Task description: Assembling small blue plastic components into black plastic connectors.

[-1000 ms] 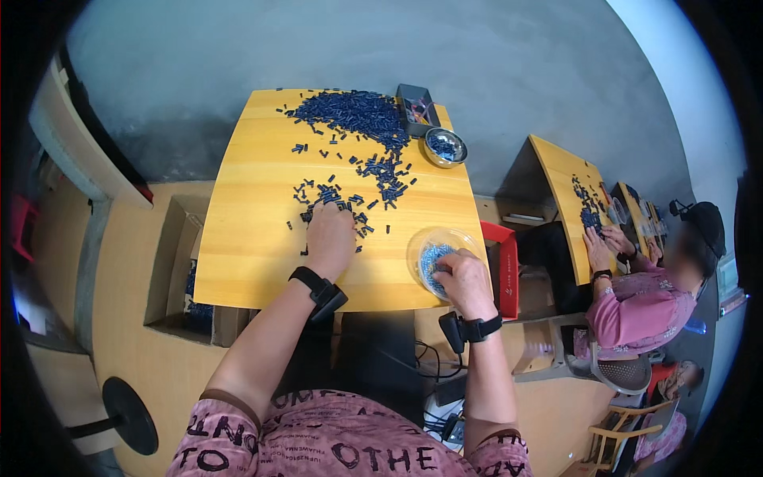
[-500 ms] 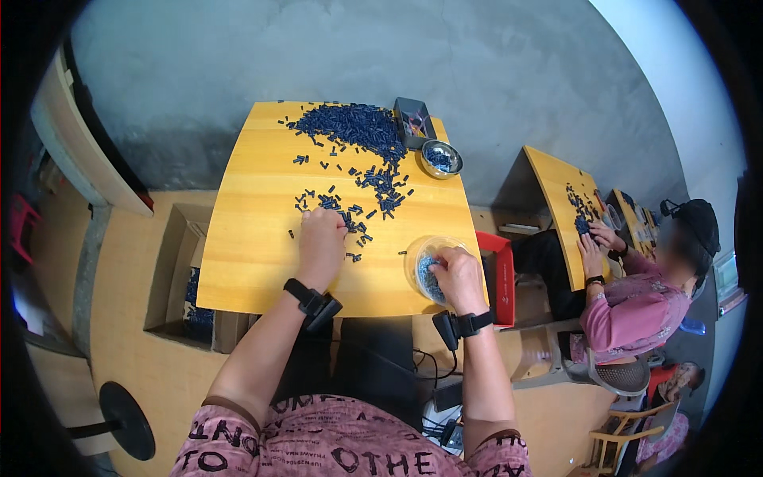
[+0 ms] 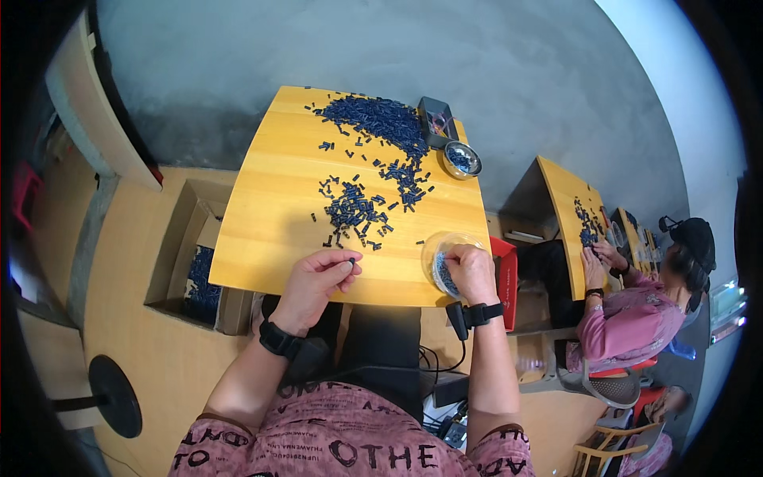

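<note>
My left hand (image 3: 318, 285) is raised over the near edge of the wooden table (image 3: 262, 238), pinching a small black cylindrical piece (image 3: 352, 261) between thumb and fingertips. Small silvery-blue parts (image 3: 443, 274) fill a round clear plastic tub (image 3: 430, 248) at the table's near right. Into this tub reaches my right hand (image 3: 472, 274), its fingers curled together; the fingertips are hidden, so what they hold cannot be made out. A loose cluster of dark blue-black pieces (image 3: 354, 208) lies beyond my left hand. Farther back spreads a larger pile of the same pieces (image 3: 373, 118).
At the table's back right stand a dark grey box (image 3: 434, 111) and a metal bowl (image 3: 462, 160) with small parts. An open cardboard box (image 3: 176, 270) is on the floor at left, a red box (image 3: 505, 282) at right. Another person (image 3: 636, 318) works at a neighbouring table.
My left hand has drawn back from the loose cluster toward the near edge, bringing a small black piece. My right hand remains at the tub. The view has shifted slightly.
</note>
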Demonstrator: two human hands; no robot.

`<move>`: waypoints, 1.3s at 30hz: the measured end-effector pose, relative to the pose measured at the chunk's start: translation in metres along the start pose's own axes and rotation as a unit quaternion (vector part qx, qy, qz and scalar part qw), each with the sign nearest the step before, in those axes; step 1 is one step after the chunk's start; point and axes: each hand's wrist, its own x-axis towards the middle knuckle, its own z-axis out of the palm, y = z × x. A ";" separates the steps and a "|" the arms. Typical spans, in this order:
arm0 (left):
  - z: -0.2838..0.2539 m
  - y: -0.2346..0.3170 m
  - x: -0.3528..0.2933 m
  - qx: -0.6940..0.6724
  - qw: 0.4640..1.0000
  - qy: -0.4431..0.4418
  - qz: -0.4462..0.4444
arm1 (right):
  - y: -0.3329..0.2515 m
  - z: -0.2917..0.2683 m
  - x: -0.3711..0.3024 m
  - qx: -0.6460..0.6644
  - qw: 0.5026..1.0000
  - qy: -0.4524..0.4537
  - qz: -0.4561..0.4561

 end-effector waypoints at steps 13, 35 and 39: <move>0.029 0.017 -0.032 -0.022 0.995 -0.063 0.077 | -0.001 -0.010 -0.010 0.039 0.997 0.022 0.058; 0.031 0.016 -0.042 -0.008 0.997 -0.002 0.076 | -0.003 -0.001 -0.008 0.012 1.000 -0.008 -0.011; 0.032 0.015 -0.042 -0.026 0.998 -0.016 0.063 | -0.004 0.001 -0.003 -0.024 0.998 -0.052 0.025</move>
